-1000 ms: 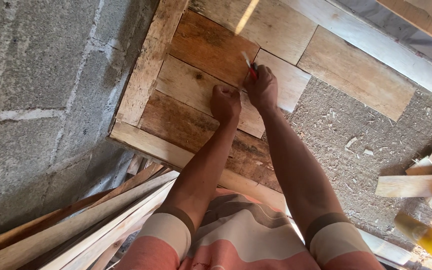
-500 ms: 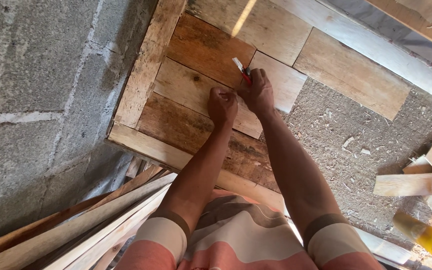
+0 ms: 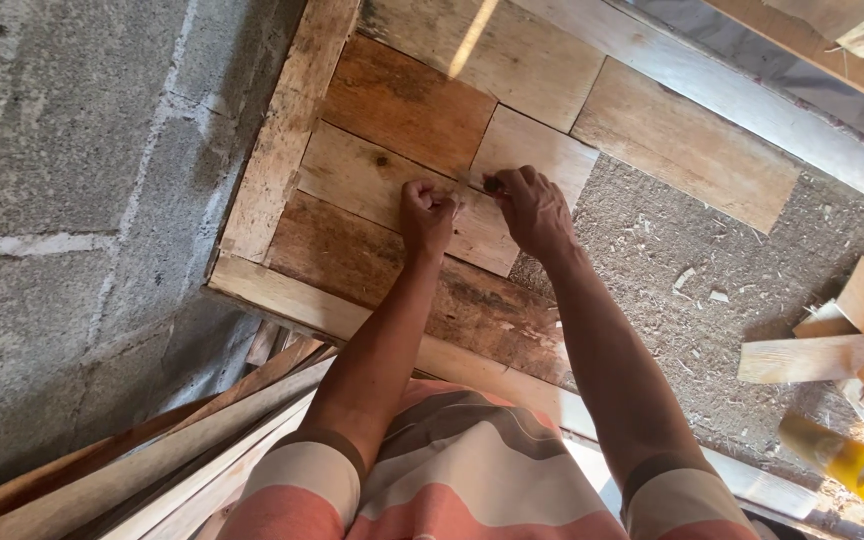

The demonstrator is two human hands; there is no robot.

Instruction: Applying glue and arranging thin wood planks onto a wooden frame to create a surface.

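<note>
Both my arms reach out over a panel of short wooden planks (image 3: 402,105) set in a pale wooden frame (image 3: 272,150). My left hand (image 3: 427,215) is closed in a fist and rests on a light plank (image 3: 352,180); whether it pinches anything is hidden. My right hand (image 3: 534,208) is curled next to it at the plank's joint. A small thin tool (image 3: 492,185) is gripped in its fingers, and only the tool's dark end shows. The two hands lie a few centimetres apart.
A grey block wall (image 3: 72,200) stands at the left. Long boards (image 3: 152,460) lean below the frame. Rough chipboard (image 3: 692,290) with wood chips lies at the right, with wood offcuts (image 3: 832,350) and a yellow cylinder (image 3: 842,460) beyond it.
The red and white tool that stuck up from my right hand is now tucked low, with only a dark end showing. Both hands stay at the same joint.
</note>
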